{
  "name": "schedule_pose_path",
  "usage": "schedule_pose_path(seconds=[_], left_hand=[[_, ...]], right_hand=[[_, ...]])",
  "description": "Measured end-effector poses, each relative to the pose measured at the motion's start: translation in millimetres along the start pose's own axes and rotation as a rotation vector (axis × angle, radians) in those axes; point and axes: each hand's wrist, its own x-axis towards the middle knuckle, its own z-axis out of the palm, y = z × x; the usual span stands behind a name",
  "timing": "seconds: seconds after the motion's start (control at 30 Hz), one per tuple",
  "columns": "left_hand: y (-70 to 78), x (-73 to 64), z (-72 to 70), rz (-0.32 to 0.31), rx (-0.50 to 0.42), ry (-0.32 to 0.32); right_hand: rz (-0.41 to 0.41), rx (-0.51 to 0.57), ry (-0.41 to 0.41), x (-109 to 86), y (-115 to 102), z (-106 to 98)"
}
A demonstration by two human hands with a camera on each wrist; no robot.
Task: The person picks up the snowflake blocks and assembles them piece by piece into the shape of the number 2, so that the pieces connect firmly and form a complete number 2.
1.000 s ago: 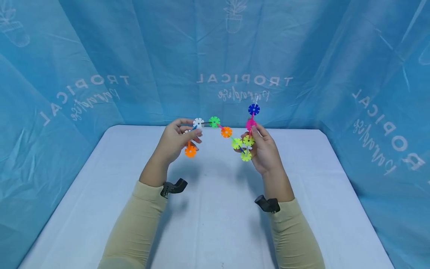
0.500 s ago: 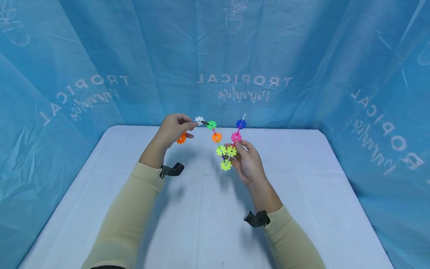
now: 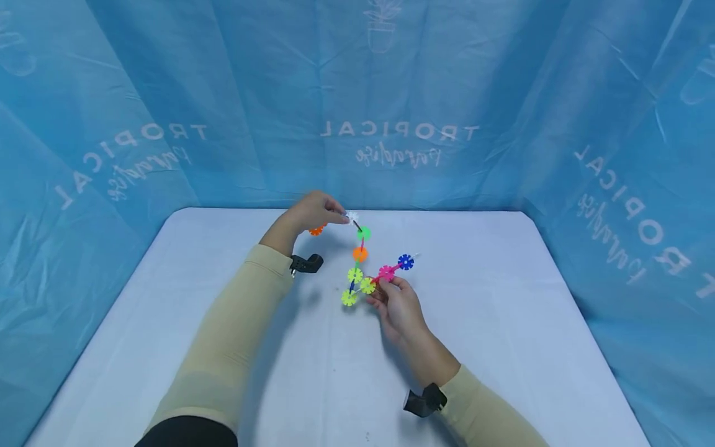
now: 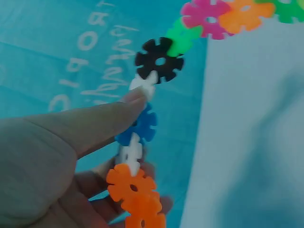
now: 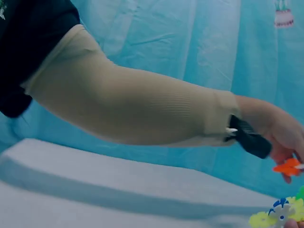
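Note:
A chain of notched plastic snowflake discs stretches between the two hands, raised over the table. My left hand (image 3: pixel 317 212) pinches the chain near a white disc (image 3: pixel 352 217); in the left wrist view the thumb presses by a white and a blue disc (image 4: pixel 148 124). Orange discs (image 4: pixel 124 183) hang below those fingers, and a black disc (image 4: pixel 148 61) sits above the thumb. Lower and to the right, my right hand (image 3: pixel 403 310) pinches the chain beside a pink disc (image 3: pixel 386 273) and a yellow-green disc (image 3: pixel 367 285). A dark blue disc (image 3: pixel 405 262) extends beyond it.
A white-covered table (image 3: pixel 475 323) lies under the hands. Blue printed curtains (image 3: pixel 268 124) close in its back and sides. Black wrist mounts (image 3: pixel 426 400) sit over the beige sleeves (image 3: pixel 223 335).
The right hand has moved down and left, tilting its end of the chain rightward. The left hand went slightly left, then back right. The chain's middle now hangs more steeply.

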Motion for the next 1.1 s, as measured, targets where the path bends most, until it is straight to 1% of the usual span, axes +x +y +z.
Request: schedule_pose_path(seconds=[0.07,0.13,0.2,0.27,0.33,0.43,0.6,0.73,0.93,1.0,1.1], left_hand=[[0.8,8.2,6.2,0.010,0.056,-0.035],[1.4,15.2,13.0,0.021,0.090,-0.073],[1.4,21.7,20.6,0.023,0.117,-0.108],[0.4,27.2,28.6,0.010,0.141,-0.142],[-1.6,31.8,35.3,-0.023,0.165,-0.166],[-5.5,36.1,42.4,-0.069,0.192,-0.184],[-11.4,36.7,46.9,-0.094,0.223,-0.173],[-16.8,32.8,48.6,-0.089,0.210,-0.152],[-28.2,31.0,55.5,-0.009,0.155,-0.120],[-32.3,29.8,57.3,0.006,0.139,-0.101],[-38.2,26.6,58.4,0.008,0.143,-0.057]], right_hand=[[0.040,0.051,0.012,-2.5,6.9,-2.5],[0.079,0.093,0.013,-4.8,12.9,-5.7],[0.117,0.111,0.010,-7.8,16.9,-8.4],[0.143,0.110,-0.004,-11.3,19.0,-10.4],[0.176,0.090,-0.027,-14.3,19.3,-11.4],[0.216,0.044,-0.092,-18.7,18.2,-12.9],[0.283,-0.016,-0.201,-25.0,15.2,-19.8],[0.293,-0.069,-0.256,-26.8,12.4,-28.1],[0.269,-0.130,-0.284,-21.6,9.9,-37.5],[0.274,-0.139,-0.280,-19.3,9.9,-38.9],[0.284,-0.139,-0.272,-17.0,9.9,-40.5]])
